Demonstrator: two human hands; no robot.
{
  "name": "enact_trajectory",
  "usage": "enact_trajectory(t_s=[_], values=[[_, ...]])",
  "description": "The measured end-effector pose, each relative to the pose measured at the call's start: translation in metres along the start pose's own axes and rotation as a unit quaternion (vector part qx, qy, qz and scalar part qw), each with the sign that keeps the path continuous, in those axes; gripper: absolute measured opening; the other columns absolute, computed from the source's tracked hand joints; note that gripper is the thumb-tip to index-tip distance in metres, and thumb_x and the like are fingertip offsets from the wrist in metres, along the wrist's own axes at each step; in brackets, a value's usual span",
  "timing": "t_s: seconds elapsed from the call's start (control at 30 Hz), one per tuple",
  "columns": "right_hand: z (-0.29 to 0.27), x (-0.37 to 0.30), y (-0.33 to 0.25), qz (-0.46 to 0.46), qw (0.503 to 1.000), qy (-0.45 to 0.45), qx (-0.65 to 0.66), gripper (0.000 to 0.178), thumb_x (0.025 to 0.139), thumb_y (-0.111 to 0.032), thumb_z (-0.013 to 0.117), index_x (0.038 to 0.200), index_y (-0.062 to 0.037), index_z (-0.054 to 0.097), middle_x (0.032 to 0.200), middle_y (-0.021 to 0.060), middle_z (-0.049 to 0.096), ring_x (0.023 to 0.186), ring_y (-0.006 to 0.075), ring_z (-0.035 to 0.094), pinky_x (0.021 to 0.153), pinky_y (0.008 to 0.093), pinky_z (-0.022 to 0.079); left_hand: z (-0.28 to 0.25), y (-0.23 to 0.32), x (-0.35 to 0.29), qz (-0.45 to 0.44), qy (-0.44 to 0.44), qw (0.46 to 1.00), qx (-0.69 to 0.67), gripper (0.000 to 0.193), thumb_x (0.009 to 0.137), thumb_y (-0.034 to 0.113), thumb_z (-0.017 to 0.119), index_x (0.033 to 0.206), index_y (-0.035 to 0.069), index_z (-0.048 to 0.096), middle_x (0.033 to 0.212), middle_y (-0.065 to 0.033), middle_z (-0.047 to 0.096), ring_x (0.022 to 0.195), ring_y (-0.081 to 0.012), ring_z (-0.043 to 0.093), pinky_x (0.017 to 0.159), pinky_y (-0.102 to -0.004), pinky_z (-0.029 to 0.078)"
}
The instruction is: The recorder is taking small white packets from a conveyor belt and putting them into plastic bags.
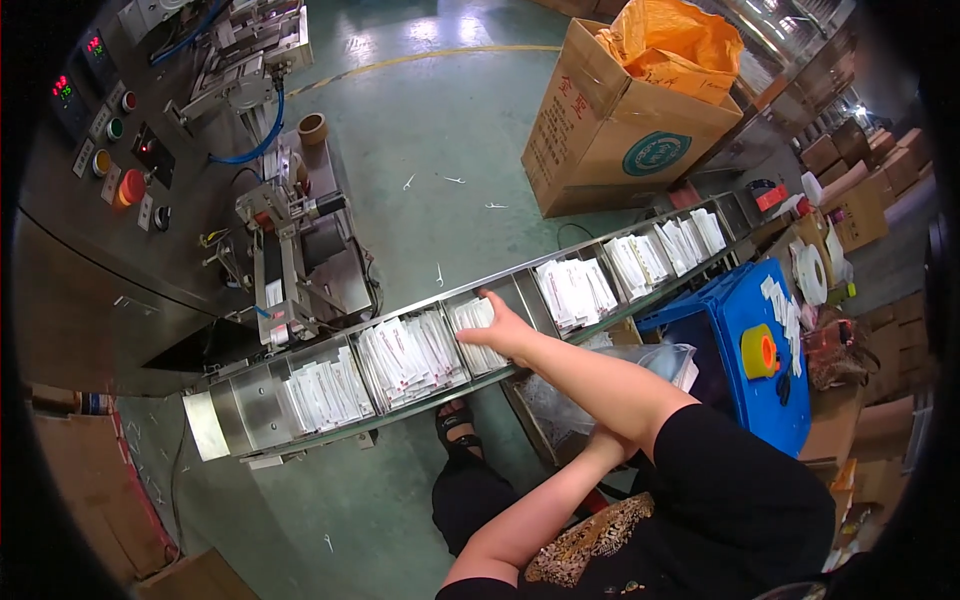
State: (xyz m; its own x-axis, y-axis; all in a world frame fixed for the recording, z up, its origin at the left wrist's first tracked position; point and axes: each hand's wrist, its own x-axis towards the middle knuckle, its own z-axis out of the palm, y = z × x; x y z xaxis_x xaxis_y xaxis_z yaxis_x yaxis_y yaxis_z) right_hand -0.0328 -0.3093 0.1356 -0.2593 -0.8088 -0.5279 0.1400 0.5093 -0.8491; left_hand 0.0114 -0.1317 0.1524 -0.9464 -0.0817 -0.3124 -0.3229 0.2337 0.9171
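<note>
A metal machine (65, 220) with lit displays stands beside a compartmented conveyor (250, 405). White packets (480, 355) sit in a middle compartment under the right hand (497, 330), thumb and fingers spread apart over them; whether they clamp cannot be told. The left forearm (545, 505) crosses beneath the right, its hand and grip hidden. At right, yellow tape (752, 352) rests on a blue crate (735, 395).

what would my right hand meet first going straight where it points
Most likely the packets just ahead of the right hand; whether it already touches them is hard to tell.
</note>
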Motion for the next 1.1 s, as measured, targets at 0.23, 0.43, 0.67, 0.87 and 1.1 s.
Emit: enact_trajectory(t_s=[0.23,0.43,0.67,0.87,1.1], values=[[0.005,0.01,0.011,-0.012,0.988,0.018,-0.151,0.1,0.063,-0.016,0.077,0.139,-0.0005,0.012,0.123,0.0194,0.047,0.11,0.0238,0.049,0.093,0.0307,0.039,0.0,0.0,-0.002,0.061,0.02,0.988,0.14,0.055,0.085,0.038,0.049,0.132,0.013,0.037,0.135,-0.0094,0.041,0.124,-0.0236,0.037,0.099,-0.0341,0.032],[-0.03,-0.005,-0.004,-0.014,0.997,0.032,-0.071,0.085,0.063,-0.01,0.068,0.136,-0.0078,0.024,0.113,0.0179,0.052,0.103,0.0254,0.052,0.088,0.0318,0.041,-0.004,-0.001,0.006,-0.03,-0.027,0.998,-0.048,0.054,0.083,0.027,0.048,0.133,0.012,0.033,0.13,-0.0164,0.043,0.11,-0.0349,0.049,0.088,-0.0424,0.041],[-0.149,-0.115,-0.028,-0.1,0.992,0.049,0.051,0.094,0.064,0.0,0.067,0.141,-0.0067,0.012,0.121,0.0105,0.047,0.112,0.0197,0.046,0.096,0.033,0.034,-0.009,0.0,-0.001,-0.091,0.098,0.99,-0.052,0.081,0.072,0.011,0.053,0.139,0.0,0.008,0.143,-0.0241,0.014,0.107,-0.0434,0.047,0.09,-0.0421,0.042],[-0.197,-0.227,0.052,0.02,0.983,0.102,-0.15,0.089,0.066,-0.005,0.069,0.139,-0.0102,0.018,0.118,0.0109,0.047,0.109,0.0197,0.047,0.094,0.0328,0.036,-0.002,0.003,-0.002,-0.094,0.184,0.976,-0.072,0.082,0.07,0.007,0.051,0.138,-0.002,0.006,0.143,-0.0237,0.014,0.107,-0.0432,0.047,0.084,-0.0434,0.045],[-0.147,-0.112,0.197,0.235,0.92,0.116,-0.291,0.087,0.067,-0.014,0.07,0.137,-0.0071,0.019,0.105,0.0218,0.054,0.099,0.0277,0.054,0.086,0.0367,0.043,0.024,0.002,-0.001,-0.06,0.101,0.99,-0.073,0.084,0.067,0.007,0.052,0.138,-0.001,0.007,0.144,-0.0221,0.01,0.086,-0.0431,0.056,0.069,-0.0438,0.049]])
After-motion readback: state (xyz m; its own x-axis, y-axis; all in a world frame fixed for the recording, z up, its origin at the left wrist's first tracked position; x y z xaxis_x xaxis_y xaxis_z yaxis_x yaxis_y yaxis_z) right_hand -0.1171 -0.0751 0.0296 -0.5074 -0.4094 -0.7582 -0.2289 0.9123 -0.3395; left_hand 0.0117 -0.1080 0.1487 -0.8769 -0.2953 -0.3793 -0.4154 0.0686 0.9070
